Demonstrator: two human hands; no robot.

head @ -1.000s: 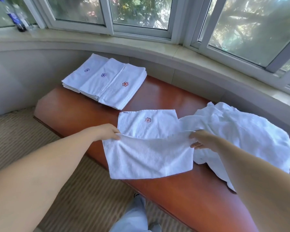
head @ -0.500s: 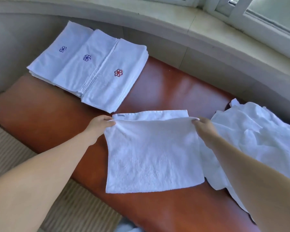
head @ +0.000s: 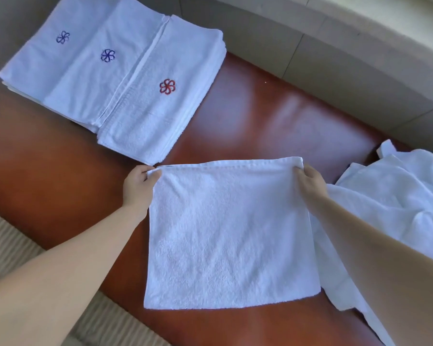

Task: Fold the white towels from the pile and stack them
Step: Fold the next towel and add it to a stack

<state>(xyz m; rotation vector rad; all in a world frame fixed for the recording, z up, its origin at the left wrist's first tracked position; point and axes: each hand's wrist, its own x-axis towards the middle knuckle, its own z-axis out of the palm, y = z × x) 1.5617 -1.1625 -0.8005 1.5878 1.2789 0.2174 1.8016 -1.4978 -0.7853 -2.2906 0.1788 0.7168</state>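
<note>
While both hands hold its far corners, a square white terry towel [head: 231,236] lies doubled over on a glossy reddish-brown bench [head: 273,113], its near edge hanging just past the bench front. The left hand [head: 138,187] pinches the far left corner between thumb and curled fingers; the right hand [head: 309,181] grips the far right corner, fingers wrapped under the cloth, so how they lie there cannot be told. The two layers meet almost flush along the far hem.

Beyond the left hand, three stacks of folded white towels [head: 115,78] sit side by side, two marked with blue flower emblems and one with a red. To the right, a rumpled pile of unfolded white towels [head: 395,211] spreads over the bench, one edge tucked beneath the right forearm.

Soft, light and limp, the cloth looks likely to sag and crease wherever it goes unsupported, and its looped surface should resist slipping. Corners and hemmed edges appear the surest places to take hold, keeping the layers square for the next fold.
</note>
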